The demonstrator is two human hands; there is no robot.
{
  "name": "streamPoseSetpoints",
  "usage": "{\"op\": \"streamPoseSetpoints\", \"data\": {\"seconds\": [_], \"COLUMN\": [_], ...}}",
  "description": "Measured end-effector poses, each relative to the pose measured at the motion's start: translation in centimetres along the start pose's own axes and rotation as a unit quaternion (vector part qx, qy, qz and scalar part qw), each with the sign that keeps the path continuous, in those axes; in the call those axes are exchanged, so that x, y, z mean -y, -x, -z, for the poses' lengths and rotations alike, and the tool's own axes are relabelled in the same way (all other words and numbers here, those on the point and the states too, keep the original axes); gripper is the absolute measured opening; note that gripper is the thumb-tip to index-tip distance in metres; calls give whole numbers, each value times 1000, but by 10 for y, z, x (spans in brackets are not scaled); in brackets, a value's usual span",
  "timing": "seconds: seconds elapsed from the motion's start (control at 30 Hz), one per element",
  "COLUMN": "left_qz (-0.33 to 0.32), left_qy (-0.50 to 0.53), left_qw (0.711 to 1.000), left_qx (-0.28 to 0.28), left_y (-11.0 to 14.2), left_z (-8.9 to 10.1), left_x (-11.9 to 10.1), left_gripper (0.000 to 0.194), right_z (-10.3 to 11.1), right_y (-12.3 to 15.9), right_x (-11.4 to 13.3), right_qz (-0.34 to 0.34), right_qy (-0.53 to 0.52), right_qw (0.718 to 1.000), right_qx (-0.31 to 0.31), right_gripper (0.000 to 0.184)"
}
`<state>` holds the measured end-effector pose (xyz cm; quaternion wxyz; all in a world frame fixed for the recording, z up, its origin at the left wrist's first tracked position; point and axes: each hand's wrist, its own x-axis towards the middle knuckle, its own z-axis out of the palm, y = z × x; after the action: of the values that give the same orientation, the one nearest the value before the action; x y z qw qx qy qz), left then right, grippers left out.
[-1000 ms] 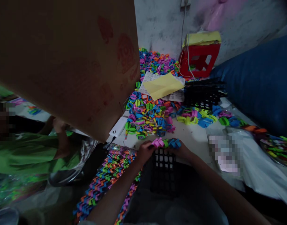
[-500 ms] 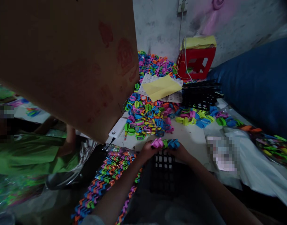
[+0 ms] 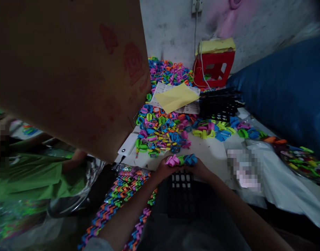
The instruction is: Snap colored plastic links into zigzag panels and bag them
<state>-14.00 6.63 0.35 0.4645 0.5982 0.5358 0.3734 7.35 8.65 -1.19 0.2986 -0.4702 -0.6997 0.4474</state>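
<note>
In front of my body hangs a black plastic grid tray (image 3: 181, 198) with rows of square openings. A few small plastic toy watches sit along its top edge: a pink one (image 3: 172, 160), a green one (image 3: 181, 160) and blue ones (image 3: 190, 159). My left hand (image 3: 163, 170) is closed on the tray's upper left corner beside the pink piece. My right hand (image 3: 201, 169) is closed at the upper right corner, by the blue pieces. The fingertips of both hands are partly hidden behind the toys and the tray.
Loose toy watches (image 3: 162, 130) pile up on the white table (image 3: 212, 153). A large cardboard sheet (image 3: 78, 69) stands left; a green-clothed person (image 3: 39, 174) is beyond it. Black grid trays (image 3: 219, 106), yellow paper (image 3: 177, 97), a red stool (image 3: 214, 68) and a white power bank (image 3: 128, 144) are around.
The view has turned slightly, so most things sit a little further left. Both hands keep hold of the tray, and the toys at its top edge look much the same.
</note>
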Motion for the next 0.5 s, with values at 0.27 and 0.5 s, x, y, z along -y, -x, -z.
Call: {"op": "streamPoseSetpoints", "data": {"seconds": [0.27,0.5], "left_qz": [11,41], "left_qy": [-66,-84], "left_qw": [997,995], "left_qx": [-38,-32], "left_y": [5,7], "left_z": [3,2], "left_x": [5,10], "left_gripper": [25,15], "right_z": [4,5], "right_y": [2,3], "right_x": [14,12], "right_qz": [12,-20], "right_qy": [-20,-43], "right_qw": [1000,999], "right_qx": [0,23], "right_gripper": [20,21]}}
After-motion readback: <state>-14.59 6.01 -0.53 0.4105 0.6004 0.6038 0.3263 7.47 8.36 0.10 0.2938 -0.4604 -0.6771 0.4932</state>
